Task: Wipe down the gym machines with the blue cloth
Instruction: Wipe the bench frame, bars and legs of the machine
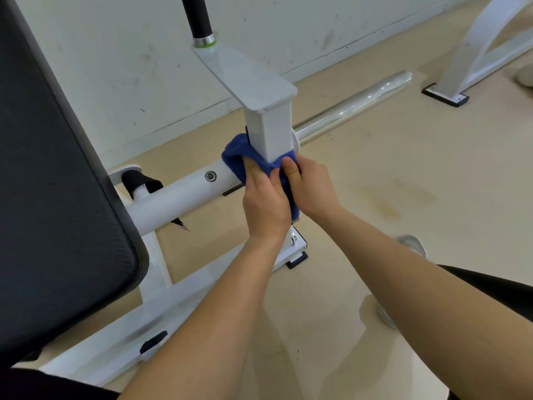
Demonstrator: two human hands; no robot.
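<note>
A blue cloth (pixel 237 157) is wrapped around the base of a white square post (pixel 269 131), where the post meets a white round crossbar (pixel 176 194) of the gym machine. My left hand (pixel 265 203) grips the cloth from the left and front. My right hand (pixel 310 186) pinches the cloth's other end on the right side of the post, thumb pressed on it. Both hands touch each other low on the post. Part of the cloth is hidden between my hands.
A black padded seat back (pixel 57 183) fills the left side. A black handle (pixel 199 18) rises above the post. A chrome bar (pixel 354 102) sticks out to the right. Another white machine leg (pixel 467 62) stands at far right. White wall behind, beige floor around.
</note>
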